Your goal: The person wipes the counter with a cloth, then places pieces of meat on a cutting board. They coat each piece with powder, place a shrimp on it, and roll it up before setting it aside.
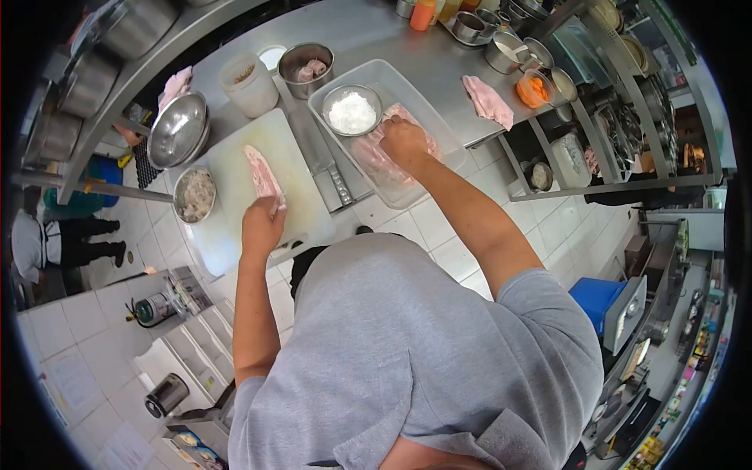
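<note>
My left hand (262, 225) pinches the near end of a long, pale pink strip of raw meat (262, 170), which lies on the white cutting board (223, 157). Inside a clear plastic tub (450, 149), my right hand (405, 142) is closed over the raw meat slices (372, 157); its fingertips are partly hidden, but they press into the meat. A metal bowl of white powder (351, 113) sits in the tub, left of that hand. Between board and tub lies a cleaver-like knife (329, 160), its handle toward me.
Left of the board stand a bowl of greyish ground-looking food (194, 196) and stacked metal bowls (178, 131). Behind are a white container (249, 84) and a metal pot (305, 70). A pink cloth (489, 102) lies to the right. Another person (63, 239) stands far left.
</note>
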Demonstrator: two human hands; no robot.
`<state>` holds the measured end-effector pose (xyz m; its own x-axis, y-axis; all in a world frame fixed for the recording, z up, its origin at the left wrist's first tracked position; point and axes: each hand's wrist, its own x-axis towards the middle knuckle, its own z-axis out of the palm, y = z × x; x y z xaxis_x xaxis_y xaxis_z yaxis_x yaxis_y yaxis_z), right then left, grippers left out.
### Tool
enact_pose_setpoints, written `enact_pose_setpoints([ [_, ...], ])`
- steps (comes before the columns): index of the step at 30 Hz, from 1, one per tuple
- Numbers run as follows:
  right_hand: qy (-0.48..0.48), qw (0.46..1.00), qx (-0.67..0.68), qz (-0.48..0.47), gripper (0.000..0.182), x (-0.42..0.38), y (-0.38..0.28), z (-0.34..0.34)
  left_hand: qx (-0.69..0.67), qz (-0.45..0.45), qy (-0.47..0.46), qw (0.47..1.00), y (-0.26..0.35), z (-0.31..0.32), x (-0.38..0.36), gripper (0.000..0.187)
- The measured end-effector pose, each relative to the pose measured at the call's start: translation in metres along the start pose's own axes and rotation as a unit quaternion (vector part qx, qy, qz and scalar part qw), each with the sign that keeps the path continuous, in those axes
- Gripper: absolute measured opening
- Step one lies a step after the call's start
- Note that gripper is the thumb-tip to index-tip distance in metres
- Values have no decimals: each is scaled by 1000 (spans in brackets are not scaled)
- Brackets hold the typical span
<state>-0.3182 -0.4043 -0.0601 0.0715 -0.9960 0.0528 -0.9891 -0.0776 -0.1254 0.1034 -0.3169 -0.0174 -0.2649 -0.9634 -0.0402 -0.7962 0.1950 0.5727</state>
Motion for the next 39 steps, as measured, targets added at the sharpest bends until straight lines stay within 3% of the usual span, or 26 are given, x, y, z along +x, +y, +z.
enact_pose_setpoints([
  [3, 12, 999, 32, -37, 25, -8, 5, -4, -52, 52, 82, 994, 25, 10, 19, 29],
  [5, 4, 998, 49, -39, 25, -11, 7, 1, -156, 88, 53, 982, 58, 23, 37, 26],
  [10, 86, 990, 62, -92, 19, -9, 6, 1, -190, 83, -17, 978, 109, 57, 82, 26],
  [12, 81, 988, 99, -88, 21, -14, 4, -13, -284, 25, -75, 956, 137, 74, 110, 27],
  [14, 76, 985, 135, -79, 24, -22, -4, -25, -461, -70, -121, 876, 146, 120, 146, 31],
  [15, 46, 985, 160, -38, 22, -28, -6, -31, -462, -70, -120, 876, 149, 139, 162, 31],
  [16, 15, 983, 183, 5, 21, -34, -4, -34, -361, -72, -74, 927, 155, 156, 176, 31],
  [17, 13, 983, 185, 3, 21, -39, 1, -33, -253, -75, -26, 964, 161, 167, 186, 32],
  [20, 86, 957, 273, -49, 21, -45, -1, -15, -196, -85, -39, 976, 168, 167, 196, 27],
  [22, 40, 939, 337, 52, 26, -47, 2, -21, -168, -79, -34, 982, 172, 148, 188, 24],
  [26, 43, 899, 424, 99, 31, -46, 13, -14, -249, -38, -35, 967, 182, 137, 182, 21],
  [30, 88, 834, 535, 103, 39, -33, 29, -7, -374, 31, -43, 926, 168, 157, 190, 17],
  [32, 117, 766, 601, 197, 39, -28, 30, -2, -374, 62, -46, 924, 168, 150, 190, 16],
  [35, 117, 745, 612, 239, 30, -22, 32, -14, -411, 118, -42, 903, 166, 140, 191, 17],
  [39, 149, 749, 571, 300, 27, -25, 45, -24, -478, 118, -40, 869, 156, 117, 203, 19],
])
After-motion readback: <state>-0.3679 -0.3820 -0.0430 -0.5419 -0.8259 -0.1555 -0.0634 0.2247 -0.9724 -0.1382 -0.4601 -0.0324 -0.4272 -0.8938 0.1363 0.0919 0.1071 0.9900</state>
